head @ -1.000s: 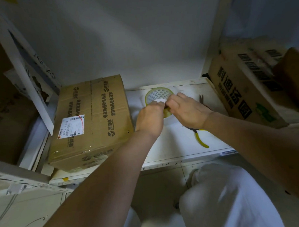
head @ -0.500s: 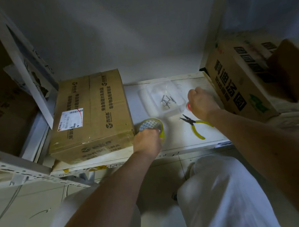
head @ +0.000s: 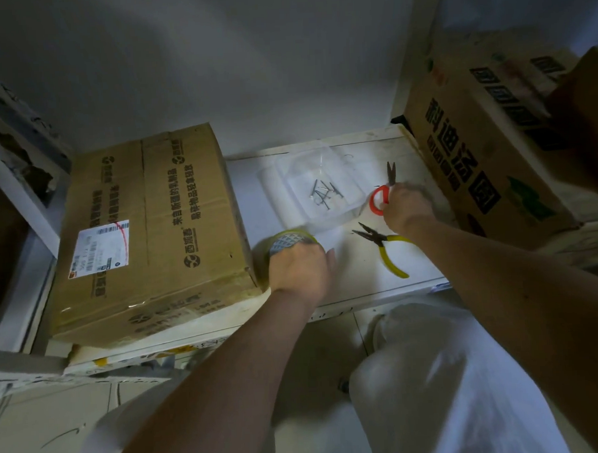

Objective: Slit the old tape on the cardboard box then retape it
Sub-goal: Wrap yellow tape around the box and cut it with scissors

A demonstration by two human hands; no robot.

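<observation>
A brown cardboard box (head: 147, 229) with a white shipping label lies on the left of a white shelf (head: 358, 288); clear tape runs along its top seam and front edge. My left hand (head: 299, 267) grips a yellowish tape roll (head: 286, 240) just right of the box's near corner. My right hand (head: 404, 206) holds red-handled scissors (head: 380, 195), blades pointing away toward the wall. The hand is blurred.
A clear plastic tray (head: 318, 187) with several nails sits mid-shelf. Yellow-handled pliers (head: 384, 246) lie between my hands. A large printed carton (head: 482, 143) stands at the right. White-clothed knees fill the foreground below the shelf edge.
Both hands were together on the tape roll at mid-shelf. The left hand brought the roll toward the box's near corner; the right hand went right and took up the scissors.
</observation>
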